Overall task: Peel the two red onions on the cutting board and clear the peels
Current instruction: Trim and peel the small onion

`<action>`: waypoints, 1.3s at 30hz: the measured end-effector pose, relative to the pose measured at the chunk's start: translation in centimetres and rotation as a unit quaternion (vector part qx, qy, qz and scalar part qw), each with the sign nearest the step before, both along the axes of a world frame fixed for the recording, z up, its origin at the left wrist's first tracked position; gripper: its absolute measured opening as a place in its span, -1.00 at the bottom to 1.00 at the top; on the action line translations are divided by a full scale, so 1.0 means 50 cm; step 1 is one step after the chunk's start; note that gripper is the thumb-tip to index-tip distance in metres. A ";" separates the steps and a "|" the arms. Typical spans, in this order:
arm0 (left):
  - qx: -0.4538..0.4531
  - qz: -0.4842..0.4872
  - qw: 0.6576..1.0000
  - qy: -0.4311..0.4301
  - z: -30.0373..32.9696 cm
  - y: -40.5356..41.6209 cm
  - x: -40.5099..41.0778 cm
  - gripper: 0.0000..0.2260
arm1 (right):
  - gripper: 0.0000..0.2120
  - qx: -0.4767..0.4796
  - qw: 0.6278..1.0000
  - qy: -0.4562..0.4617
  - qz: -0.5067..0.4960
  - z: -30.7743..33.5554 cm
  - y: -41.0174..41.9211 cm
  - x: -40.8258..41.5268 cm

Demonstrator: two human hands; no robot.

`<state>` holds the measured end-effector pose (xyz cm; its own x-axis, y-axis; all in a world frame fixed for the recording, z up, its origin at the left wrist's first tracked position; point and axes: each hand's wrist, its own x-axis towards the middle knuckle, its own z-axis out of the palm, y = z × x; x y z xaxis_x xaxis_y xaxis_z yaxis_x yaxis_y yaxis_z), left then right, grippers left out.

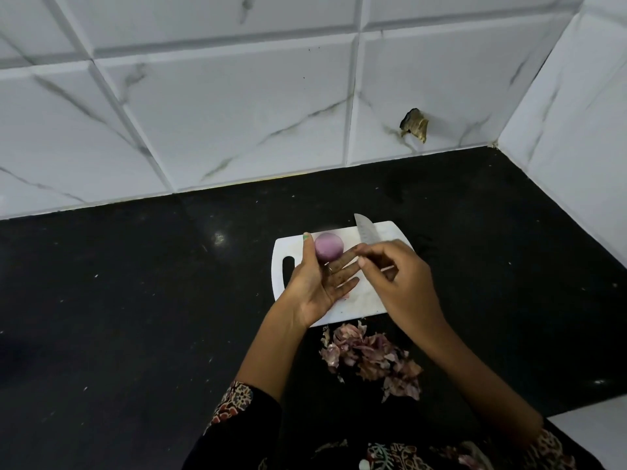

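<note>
One peeled purple onion (328, 246) sits on the white cutting board (366, 300), at its far left part. My left hand (320, 279) lies palm up over the board with straight fingers; the onion rests between its thumb and forefinger. My right hand (397, 283) grips a knife (367, 230) whose blade points away from me over the board's far edge. Its fingertips meet the tips of my left fingers. A heap of dry reddish onion peels (371, 357) lies on the black counter just in front of the board. No second onion is in view.
The black counter (135, 300) runs left and right of the board. White marble-look tiled walls (237, 113) close it off at the back and on the right, forming a corner. A broken hole (415, 125) marks the back wall.
</note>
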<state>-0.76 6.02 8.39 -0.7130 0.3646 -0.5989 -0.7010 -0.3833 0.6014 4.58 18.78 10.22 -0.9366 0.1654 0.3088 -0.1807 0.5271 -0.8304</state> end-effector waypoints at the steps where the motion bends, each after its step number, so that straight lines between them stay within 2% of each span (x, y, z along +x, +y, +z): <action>1: -0.018 0.004 1.000 0.008 0.001 0.003 0.002 -0.32 | -0.91 -0.021 1.000 -0.003 0.002 0.011 -0.006 -0.007; 5: -0.071 0.008 0.995 0.071 0.012 0.019 0.017 -0.46 | -0.79 -0.076 0.996 -0.051 -0.007 0.024 -0.026 -0.034; 10: -0.111 0.008 0.987 0.117 0.022 0.026 0.023 -0.51 | -0.80 -0.093 0.992 -0.081 -0.015 0.024 -0.021 -0.044; 15: -0.132 -0.006 0.983 0.129 0.018 0.024 0.025 -0.45 | -0.97 -0.198 0.969 -0.140 0.036 0.038 0.003 -0.047; 17: -0.135 -0.007 0.984 0.115 0.020 0.024 0.026 -0.39 | -0.94 -0.213 0.964 -0.151 0.040 0.038 0.008 -0.047; 19: -0.133 -0.006 0.986 0.104 0.016 0.026 0.022 -0.38 | -0.89 -0.197 0.969 -0.149 0.024 0.031 0.009 -0.046; 22: -0.118 -0.003 0.988 0.099 0.017 0.023 0.017 -0.42 | -0.88 -0.119 0.988 -0.096 -0.005 0.019 0.007 -0.041; 24: -0.119 -0.010 0.987 0.105 0.020 0.020 0.016 -0.45 | -0.86 -0.073 0.995 -0.060 0.021 0.020 0.001 -0.033; 27: -0.133 -0.051 0.983 0.111 0.028 0.015 0.021 -0.50 | -0.59 -0.019 0.996 -0.057 0.063 0.021 -0.004 -0.030; 28: -0.140 -0.059 0.982 0.117 0.030 0.014 0.023 -0.51 | -0.56 -0.010 0.996 -0.063 0.068 0.021 -0.002 -0.032; 31: -0.167 -0.060 0.973 0.148 0.037 0.011 0.027 -0.55 | -0.63 -0.014 0.995 -0.085 0.057 0.017 0.008 -0.039; 35: -0.159 -0.039 0.972 0.168 0.039 0.004 0.023 -0.66 | -0.68 -0.152 0.979 -0.128 0.040 0.016 0.022 -0.039; 39: -0.162 -0.015 0.959 0.231 0.028 -0.005 0.021 -0.79 | -0.68 -0.368 0.908 -0.192 0.056 0.016 0.029 -0.036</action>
<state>0.26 5.74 9.78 -0.9218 0.2372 -0.3065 -0.3386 -0.1080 0.9347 2.80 20.24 11.03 -0.9754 0.0924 -0.2003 0.1789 -0.1998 -0.9634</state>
